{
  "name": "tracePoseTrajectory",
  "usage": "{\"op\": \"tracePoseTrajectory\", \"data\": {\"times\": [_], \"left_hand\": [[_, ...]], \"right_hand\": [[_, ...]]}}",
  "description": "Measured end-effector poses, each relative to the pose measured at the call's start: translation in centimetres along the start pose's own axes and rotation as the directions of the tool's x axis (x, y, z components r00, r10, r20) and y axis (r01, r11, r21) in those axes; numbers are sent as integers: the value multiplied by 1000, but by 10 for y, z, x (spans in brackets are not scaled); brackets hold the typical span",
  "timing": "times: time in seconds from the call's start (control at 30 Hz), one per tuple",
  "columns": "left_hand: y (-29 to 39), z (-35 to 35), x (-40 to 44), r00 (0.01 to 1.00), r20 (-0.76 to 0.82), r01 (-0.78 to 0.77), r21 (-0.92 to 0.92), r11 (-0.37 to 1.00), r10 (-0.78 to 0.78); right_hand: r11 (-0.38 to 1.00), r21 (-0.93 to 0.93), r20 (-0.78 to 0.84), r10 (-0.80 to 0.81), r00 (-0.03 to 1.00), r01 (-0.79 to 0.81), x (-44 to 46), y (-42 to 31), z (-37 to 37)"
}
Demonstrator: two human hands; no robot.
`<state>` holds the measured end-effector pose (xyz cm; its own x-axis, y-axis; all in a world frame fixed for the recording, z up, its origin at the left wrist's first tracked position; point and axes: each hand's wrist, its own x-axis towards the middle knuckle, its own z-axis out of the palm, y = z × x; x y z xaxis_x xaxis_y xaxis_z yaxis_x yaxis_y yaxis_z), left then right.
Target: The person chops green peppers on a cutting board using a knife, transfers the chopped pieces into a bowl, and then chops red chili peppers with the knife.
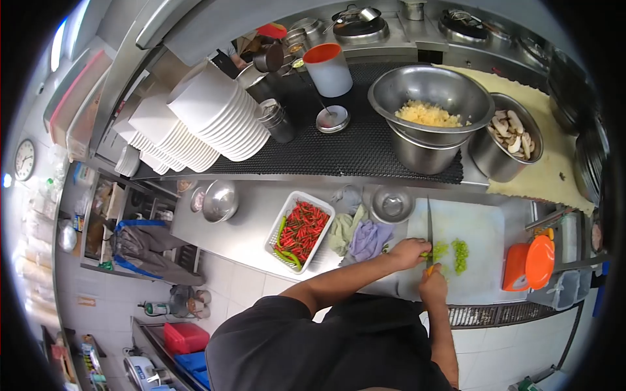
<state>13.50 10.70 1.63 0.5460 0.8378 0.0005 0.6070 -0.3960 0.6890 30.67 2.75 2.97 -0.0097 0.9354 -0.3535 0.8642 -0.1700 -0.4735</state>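
Note:
My right hand (432, 285) is wrapped round the orange handle of a kitchen knife (430, 225). Its long blade points away from me over the white cutting board (482, 225). Just left of the blade, my left hand (411, 254) has its fingers curled down on a green vegetable, mostly hidden under them. Bright green chopped pieces (441, 249) lie right beside the blade. A separate small heap of chopped green pieces (460, 256) sits further right on the board. The exact kind of vegetable is too small to tell.
Left of the board lie a purple cloth (370, 239) and a metal bowl (392, 204). A white basket (268, 242) holds red and green chillies. An orange container (516, 267) stands at right. On the shelf ahead are a large steel bowl (385, 98) and stacked white bowls (218, 111).

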Motion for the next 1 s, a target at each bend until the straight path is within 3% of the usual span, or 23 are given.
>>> {"op": "tracePoseTrajectory", "data": {"times": [0.4,1.0], "left_hand": [[16,-3,-17,995,24,99,25,995,-100],[6,15,-27,988,-86,134,39,990,-130]], "right_hand": [[1000,-15,-26,-25,999,25,0,-1,-1],[999,23,-26,-29,999,29,0,1,-1]]}}
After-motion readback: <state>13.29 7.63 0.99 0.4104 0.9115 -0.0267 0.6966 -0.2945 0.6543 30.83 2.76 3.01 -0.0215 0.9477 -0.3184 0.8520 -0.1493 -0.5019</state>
